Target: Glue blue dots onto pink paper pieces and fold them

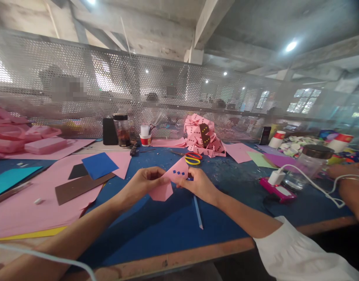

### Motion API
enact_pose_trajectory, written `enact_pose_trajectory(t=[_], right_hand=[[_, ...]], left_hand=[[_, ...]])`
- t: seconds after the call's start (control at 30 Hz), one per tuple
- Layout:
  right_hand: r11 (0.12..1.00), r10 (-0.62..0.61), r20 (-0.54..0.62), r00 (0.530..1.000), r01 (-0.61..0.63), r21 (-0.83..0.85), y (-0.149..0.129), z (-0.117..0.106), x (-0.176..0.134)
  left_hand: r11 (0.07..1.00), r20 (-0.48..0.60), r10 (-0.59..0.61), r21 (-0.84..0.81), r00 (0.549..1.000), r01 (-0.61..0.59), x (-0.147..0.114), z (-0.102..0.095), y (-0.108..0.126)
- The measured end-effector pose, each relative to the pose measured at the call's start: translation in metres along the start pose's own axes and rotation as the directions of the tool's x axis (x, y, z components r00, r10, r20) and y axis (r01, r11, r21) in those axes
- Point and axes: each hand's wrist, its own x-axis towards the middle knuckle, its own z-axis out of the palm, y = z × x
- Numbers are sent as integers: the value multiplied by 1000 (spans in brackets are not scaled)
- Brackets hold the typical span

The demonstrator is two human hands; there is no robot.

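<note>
Scissors (194, 159) block ahead; room right of pencil (198, 212).

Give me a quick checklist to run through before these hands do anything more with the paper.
1. Left hand holding the pink paper: ok, pinched between thumb and fingers.
2. Right hand holding it too: ok, at the opposite side.
3. Blue diamonds in view: ok, a row shows on the near face.
4. Scissors out of the grip: ok, lying on the table beyond the hands.
5. Blue stick clear of the right hand: cannot tell, its far end is hidden.
</note>
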Motion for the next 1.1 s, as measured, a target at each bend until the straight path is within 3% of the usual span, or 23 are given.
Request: enact_pose_trajectory(t=[0.7,1.1], right_hand=[[999,4,28,1000,-5,46,-4,-3,0],[997,-5,31,999,2,75,-2,-7,1]], left_hand=[[1000,-46,-13,23,999,14,1,-2,3],[999,-164,-3,45,986,11,2,-5,6]])
